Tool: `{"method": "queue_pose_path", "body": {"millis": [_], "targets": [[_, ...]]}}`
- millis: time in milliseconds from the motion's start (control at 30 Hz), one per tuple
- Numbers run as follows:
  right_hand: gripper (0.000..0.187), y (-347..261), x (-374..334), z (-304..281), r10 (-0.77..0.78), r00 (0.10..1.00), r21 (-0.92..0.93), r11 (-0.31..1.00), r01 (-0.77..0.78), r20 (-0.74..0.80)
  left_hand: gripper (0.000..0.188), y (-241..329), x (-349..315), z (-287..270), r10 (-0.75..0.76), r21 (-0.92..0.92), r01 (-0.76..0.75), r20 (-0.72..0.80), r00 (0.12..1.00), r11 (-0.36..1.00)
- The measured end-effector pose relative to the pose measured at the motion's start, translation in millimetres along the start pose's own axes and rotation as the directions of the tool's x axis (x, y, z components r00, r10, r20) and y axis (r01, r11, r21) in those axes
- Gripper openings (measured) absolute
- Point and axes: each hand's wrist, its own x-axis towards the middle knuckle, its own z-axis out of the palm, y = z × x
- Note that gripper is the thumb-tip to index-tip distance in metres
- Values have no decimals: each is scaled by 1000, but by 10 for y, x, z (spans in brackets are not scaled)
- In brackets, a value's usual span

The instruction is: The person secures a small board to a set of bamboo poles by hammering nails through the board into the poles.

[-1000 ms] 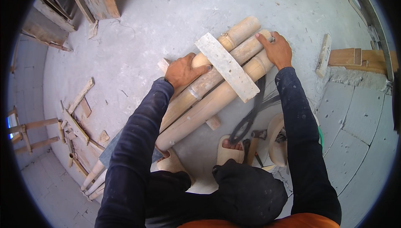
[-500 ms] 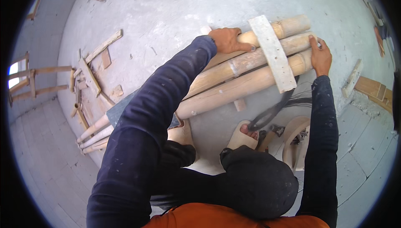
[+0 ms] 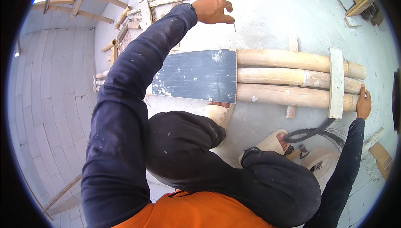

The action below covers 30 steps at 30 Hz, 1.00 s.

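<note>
Poles (image 3: pixel 292 78) (three, under one slat (image 3: pixel 335 82)): right hand (image 3: pixel 363 105) grips an end, left hand's (image 3: pixel 213 10) fingers pinch one nail (image 3: pixel 234 26).

**Pale wood, dusty concrete, dark cloth**

3 bamboo poles (image 3: pixel 292 78) are showing a pale, smooth, matt skin. The flat batten (image 3: pixel 335 82) across them is looking like rough-sawn, chalky wood. A dark board (image 3: pixel 196 75) is showing a matt painted face flecked with white. The left hand (image 3: pixel 212 10) is pinching a thin metal nail (image 3: pixel 234 26). The floor (image 3: pixel 267 7) is looking like rough, dusty concrete. The sleeves (image 3: pixel 121 103) are looking like dark, matt cloth.
</note>
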Motion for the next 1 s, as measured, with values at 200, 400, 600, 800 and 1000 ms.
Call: {"method": "queue_pose_path", "body": {"millis": [200,400,600,800,1000], "targets": [[90,7,80,4,-37,999,-43,998,38,25,40,-731,-787,488,-82,-233,92,50,995,968],[95,147,226,17,-59,997,-82,995,62,41,35,-1392,-1504,1008,-209,-301,205,22,978,931],[97,253,310,3,-89,994,-88,992,94,56,37,-1874,-2111,1481,-333,-296,330,43,942,896],[99,313,325,-11,-62,991,-50,996,68,117,40,-2441,-2779,2047,-524,-323,493,-12,852,808],[100,451,571,60,-72,986,75,995,61,150,32,-2581,-3339,3037,-423,-105,422,19,906,900]]}}
